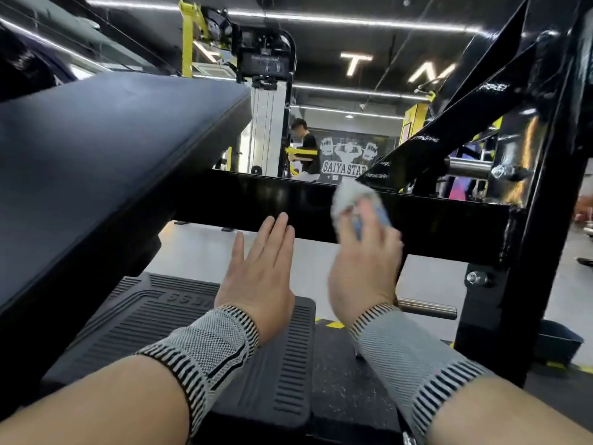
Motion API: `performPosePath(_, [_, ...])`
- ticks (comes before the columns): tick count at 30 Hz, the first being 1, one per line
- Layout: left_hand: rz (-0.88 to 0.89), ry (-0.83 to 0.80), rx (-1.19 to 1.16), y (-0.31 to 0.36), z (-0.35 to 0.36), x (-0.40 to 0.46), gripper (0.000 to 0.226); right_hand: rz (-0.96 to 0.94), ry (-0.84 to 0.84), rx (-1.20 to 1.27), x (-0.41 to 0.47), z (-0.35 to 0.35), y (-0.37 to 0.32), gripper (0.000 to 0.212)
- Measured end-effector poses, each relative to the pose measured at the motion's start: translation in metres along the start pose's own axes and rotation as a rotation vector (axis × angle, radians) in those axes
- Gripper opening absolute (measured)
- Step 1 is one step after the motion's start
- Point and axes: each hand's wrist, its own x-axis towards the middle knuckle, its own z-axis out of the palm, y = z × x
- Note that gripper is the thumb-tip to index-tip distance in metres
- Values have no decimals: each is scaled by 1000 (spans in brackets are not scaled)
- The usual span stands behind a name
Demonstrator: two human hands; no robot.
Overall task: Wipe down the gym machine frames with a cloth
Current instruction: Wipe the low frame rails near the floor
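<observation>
Two hands work the glossy black steel crossbar [288,200]: right hand [365,255] clutches a crumpled grey-blue cloth [349,197] against it, left hand [260,268] flat, empty, alongside. Best to press firmly and sweep its whole length.

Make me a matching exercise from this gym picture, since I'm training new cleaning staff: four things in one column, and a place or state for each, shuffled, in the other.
Column one:
1. cloth
2. left hand
3. black crossbar
4. ribbed footplate

Column two:
A. low down, beneath both wrists
B. fingers straight, holding nothing
C. runs level from the padded bench to the upright post
D. bunched in the right hand, against the bar

Pairs: 1-D, 2-B, 3-C, 4-A
</observation>
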Motion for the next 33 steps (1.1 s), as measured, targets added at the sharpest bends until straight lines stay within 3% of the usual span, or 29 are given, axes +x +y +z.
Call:
performPosePath(3, [-17, -16, 6, -2, -4, 0, 86, -256, -99, 53, 11, 6, -30, 46])
performPosePath(5, [-16, -15, 12, -3, -4, -1, 85, -247, -110, 46, 11, 5, -25, 47])
performPosePath(8, [-24, -2, -1, -5, 0, -4, 84, -10, -53, -9, -1, -5, 15, 56])
performPosePath(10, [-41, 6, -11, -8, 3, -4, 84, 220, -24, -23, -8, -13, 34, 53])
performPosePath(12, [-76, 12, -35, -11, 3, -4, 84, 320, -7, -33, -10, -12, 31, 49])
performPosePath(16, [-170, 28, -97, -19, -3, -3, 84, -3, -109, -50, -5, 5, -13, 60])
performPosePath(19, [-207, -6, -82, -26, -4, -2, 90, -283, -203, 21, 5, 15, -51, 55])
performPosePath(21, [-234, -29, -67, -30, -4, -4, 98, -389, -232, 74, 13, 17, -65, 50])
performPosePath(24, [-213, -41, -34, -28, -6, -10, 88, -448, -248, 29, 15, 14, -56, 44])
performPosePath(30, [51, -22, 20, 18, -7, -4, 80, -168, -209, -94, -9, -9, 25, 50])
performPosePath(33, [106, 23, 26, 43, -5, 2, 80, 104, -152, -64, -13, -28, 58, 47])
